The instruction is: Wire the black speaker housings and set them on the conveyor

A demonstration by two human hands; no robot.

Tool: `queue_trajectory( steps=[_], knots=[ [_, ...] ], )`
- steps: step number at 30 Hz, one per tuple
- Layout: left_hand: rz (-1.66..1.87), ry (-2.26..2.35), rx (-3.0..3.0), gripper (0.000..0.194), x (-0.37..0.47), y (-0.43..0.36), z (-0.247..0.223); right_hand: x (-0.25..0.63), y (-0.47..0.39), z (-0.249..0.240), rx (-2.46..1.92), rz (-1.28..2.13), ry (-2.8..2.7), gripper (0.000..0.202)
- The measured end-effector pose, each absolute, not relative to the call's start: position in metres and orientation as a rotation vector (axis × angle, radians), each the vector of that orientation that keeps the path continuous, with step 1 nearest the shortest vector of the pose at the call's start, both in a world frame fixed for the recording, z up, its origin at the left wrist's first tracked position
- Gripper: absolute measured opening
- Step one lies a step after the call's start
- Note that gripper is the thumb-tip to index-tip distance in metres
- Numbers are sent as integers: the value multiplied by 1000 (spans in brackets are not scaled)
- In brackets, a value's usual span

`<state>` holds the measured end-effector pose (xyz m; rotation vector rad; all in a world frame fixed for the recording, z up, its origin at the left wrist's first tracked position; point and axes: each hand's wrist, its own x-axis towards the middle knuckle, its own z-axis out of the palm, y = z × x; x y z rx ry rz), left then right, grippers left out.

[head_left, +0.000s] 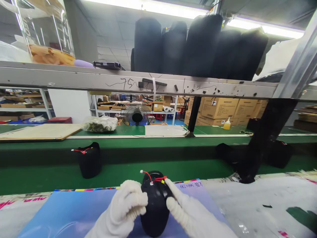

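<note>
A black rounded casing (155,211) stands in front of me on a blue-violet sheet (99,208). Red wires (155,179) with a white plug come out of its top. White gloves cover both hands. My left hand (126,205) is closed, its curled fingertips gripping the casing's left side. On the other side, my right hand (184,208) grips the casing; one stretched finger reaches the red and yellow wire ends at its top edge. The undersides of both hands are hidden.
Behind the sheet runs a green conveyor belt (123,168) carrying another black casing (89,162) with wires at left. A black post (262,145) stands at right. Overhead, a metal shelf (99,79) holds several dark cylinders (203,46) and a clear jar (47,29).
</note>
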<state>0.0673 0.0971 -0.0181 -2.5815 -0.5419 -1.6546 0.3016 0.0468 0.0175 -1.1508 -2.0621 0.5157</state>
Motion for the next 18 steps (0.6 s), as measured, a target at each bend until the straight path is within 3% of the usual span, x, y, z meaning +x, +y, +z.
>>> queue_trajectory(
  steps=[3,5,10,14,18],
  knots=[
    [-1543,-480,-2613,25,74,85,-12,303,62,13,-1354,979,-1929,55],
    [-1548,-451,-2592,25,74,81,-11,307,67,11,-1310,1075,-1816,57],
    [-1441,-502,-2570,9,65,78,-20,318,53,21,-885,405,-2071,15],
    [-1427,-635,-2625,25,75,78,-35,308,43,31,-815,175,-2278,28],
    [-1421,-692,-2679,21,96,86,-45,297,45,30,-765,76,-2279,19]
  ],
)
